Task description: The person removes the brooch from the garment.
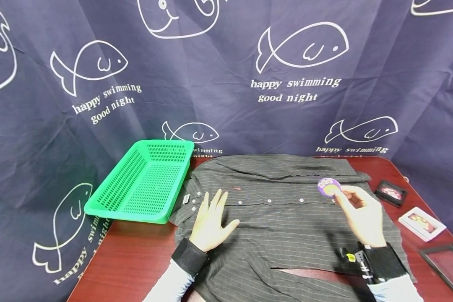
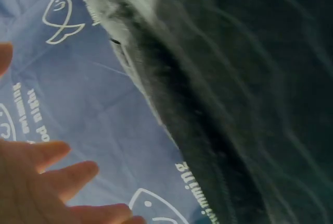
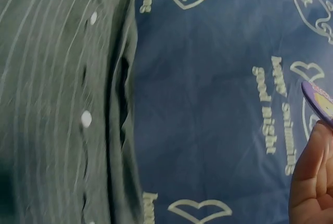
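A dark grey pinstriped button shirt (image 1: 272, 226) lies spread over the table, its row of white buttons running across it. My right hand (image 1: 362, 212) pinches a round purple badge (image 1: 326, 187) between thumb and fingers over the shirt's right part. In the right wrist view, the badge (image 3: 318, 101) shows nearly edge-on at the fingertips (image 3: 317, 135). Near the collar, my left hand (image 1: 209, 224) is spread over the shirt with straight fingers. The left wrist view shows those fingers (image 2: 78, 177) apart, holding nothing.
A green plastic basket (image 1: 132, 216) stands at the table's back left. Along the right edge lie a small black frame (image 1: 379, 197), a white frame (image 1: 439, 228) and a larger black-edged frame (image 1: 430, 260). A blue fish-print curtain (image 1: 234, 113) hangs behind the red-brown table (image 1: 109, 264).
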The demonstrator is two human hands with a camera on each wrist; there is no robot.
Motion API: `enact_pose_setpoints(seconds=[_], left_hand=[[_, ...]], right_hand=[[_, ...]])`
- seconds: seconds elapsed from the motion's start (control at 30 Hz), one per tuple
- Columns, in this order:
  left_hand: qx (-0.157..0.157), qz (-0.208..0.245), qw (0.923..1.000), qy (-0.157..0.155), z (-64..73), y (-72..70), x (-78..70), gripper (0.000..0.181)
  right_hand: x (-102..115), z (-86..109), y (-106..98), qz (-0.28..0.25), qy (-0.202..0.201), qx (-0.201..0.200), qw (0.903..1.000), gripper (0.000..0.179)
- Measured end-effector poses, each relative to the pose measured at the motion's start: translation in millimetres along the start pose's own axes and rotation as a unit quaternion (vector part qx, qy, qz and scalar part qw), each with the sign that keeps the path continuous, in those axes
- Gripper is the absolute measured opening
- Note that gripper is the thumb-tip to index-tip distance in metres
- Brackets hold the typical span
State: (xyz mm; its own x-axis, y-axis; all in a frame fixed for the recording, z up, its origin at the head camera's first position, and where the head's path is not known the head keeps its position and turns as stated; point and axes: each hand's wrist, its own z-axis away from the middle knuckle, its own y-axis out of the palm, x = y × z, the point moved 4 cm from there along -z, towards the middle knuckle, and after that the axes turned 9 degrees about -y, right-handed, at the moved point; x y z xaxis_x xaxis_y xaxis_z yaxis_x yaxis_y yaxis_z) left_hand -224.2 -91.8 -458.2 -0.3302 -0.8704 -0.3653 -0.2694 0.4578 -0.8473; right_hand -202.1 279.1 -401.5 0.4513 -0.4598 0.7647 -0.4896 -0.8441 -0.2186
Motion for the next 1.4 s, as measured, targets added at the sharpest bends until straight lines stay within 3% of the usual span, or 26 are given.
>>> enact_pose_setpoints(seconds=[0.17,0.37,0.6,0.83,1.0,1.03,1.13,1.23,1.3,1.37,1.4], left_hand=[[0.069,-0.02,0.9965,-0.042,5.8,7.7,9.6,0.089],[0.165,-0.03,0.9825,-0.081,7.0,12.8,12.9,0.092],[0.249,-0.04,0.9633,-0.091,5.3,16.4,12.9,0.091],[0.297,-0.061,0.9493,-0.081,4.6,19.2,10.6,0.089],[0.316,-0.073,0.9426,-0.079,6.1,19.1,9.1,0.088],[0.318,-0.074,0.942,-0.079,6.4,18.8,8.7,0.088],[0.32,-0.078,0.9411,-0.076,7.4,18.5,7.8,0.089],[0.318,-0.08,0.9417,-0.074,7.7,18.2,7.2,0.09],[0.318,-0.081,0.9418,-0.074,7.7,18.1,7.0,0.09],[0.318,-0.083,0.9416,-0.074,7.6,18.3,7.0,0.089],[0.318,-0.084,0.9413,-0.074,7.6,18.6,7.1,0.089]], right_hand=[[-16,3.2,-24,0.063,0.025,-0.016,0.9976,0.01],[-32,7.7,-50,0.067,0.051,-0.023,0.9962,0.01],[-52,15.4,-85,0.096,0.065,0.015,0.9931,0.032],[-68,22.0,-110,0.102,0.098,-0.036,0.9893,0.028],[-79,28.0,-124,0.03,0.146,-0.061,0.987,0.027],[-82,30.3,-127,-0.012,0.158,-0.07,0.9849,0.028],[-91,36.6,-136,-0.058,0.183,-0.107,0.9757,0.037],[-101,41.6,-145,-0.15,0.178,-0.146,0.9617,0.038],[-105,44.4,-152,-0.18,0.174,-0.168,0.9534,0.04],[-108,47.2,-157,-0.231,0.148,-0.162,0.9478,0.045],[-109,48.5,-160,-0.237,0.138,-0.152,0.9495,0.049]])
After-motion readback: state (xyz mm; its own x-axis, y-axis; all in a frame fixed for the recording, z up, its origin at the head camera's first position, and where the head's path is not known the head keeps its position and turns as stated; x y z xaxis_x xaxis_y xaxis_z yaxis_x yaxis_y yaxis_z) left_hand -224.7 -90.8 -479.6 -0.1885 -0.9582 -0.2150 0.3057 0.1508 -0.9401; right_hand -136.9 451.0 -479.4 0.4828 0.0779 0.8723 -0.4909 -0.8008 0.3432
